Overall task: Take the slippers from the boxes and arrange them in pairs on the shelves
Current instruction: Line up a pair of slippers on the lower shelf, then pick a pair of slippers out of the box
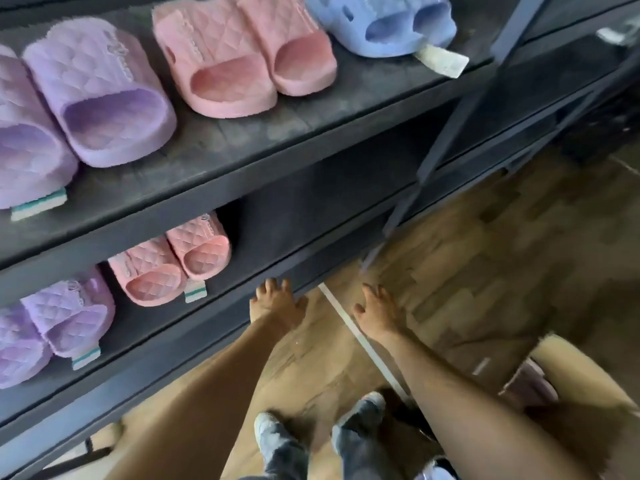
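Observation:
On the upper shelf (277,140) stand a lilac pair of slippers (86,95), a pink pair (239,50) and a blue pair (384,19), side by side. The lower shelf (263,233) carries a lilac pair (59,320) and a pink pair (169,261) at its left; its right half is bare. My left hand (275,301) hangs by the lower shelf's front edge, fingers loosely spread and holding nothing. My right hand (375,311) is stretched out over the wooden floor, also holding nothing. A cardboard box (571,372) at the lower right shows something pink (528,379) inside.
A dark metal upright (460,119) of the rack slants down to the floor right of the shelves. A white strip (349,330) runs across the wooden floor between my hands. My two feet (322,434) in grey shoes stand below, close to the rack.

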